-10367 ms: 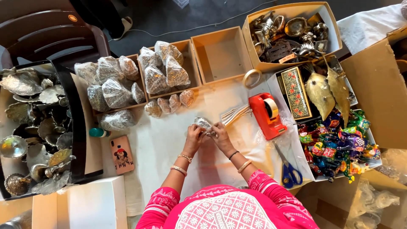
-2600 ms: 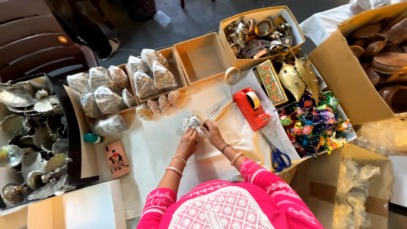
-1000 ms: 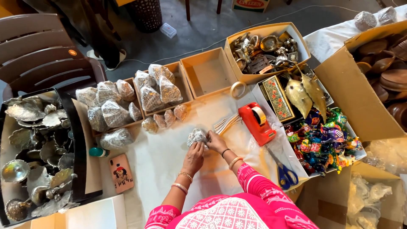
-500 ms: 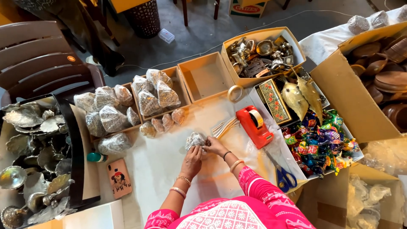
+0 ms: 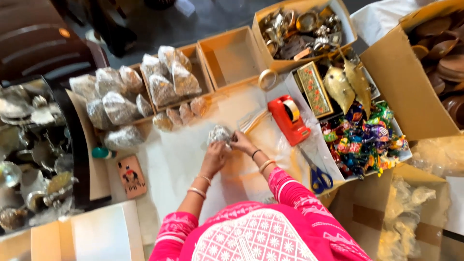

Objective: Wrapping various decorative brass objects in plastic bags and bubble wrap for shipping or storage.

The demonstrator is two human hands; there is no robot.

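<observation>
We have both hands on one small silvery wrapped bundle [image 5: 219, 134] that rests on the white cloth [image 5: 179, 164] near the middle of the table: our left hand [image 5: 214, 155] is cupped over its near side with the fingers curled onto the crinkled wrap, and our right hand [image 5: 241, 142] pinches its right edge between fingertips and thumb (the frame is blurred, so we cannot tell whether a strip of tape sits under those fingertips). We judge the step in hand to be closing the wrap. The next move seems to call for the left hand holding the bundle steady while the right presses the loose fold flat; the red tape dispenser [image 5: 288, 119] stands just right of our hands, and finished bundles [image 5: 180, 115] lie in a row toward the far edge
</observation>
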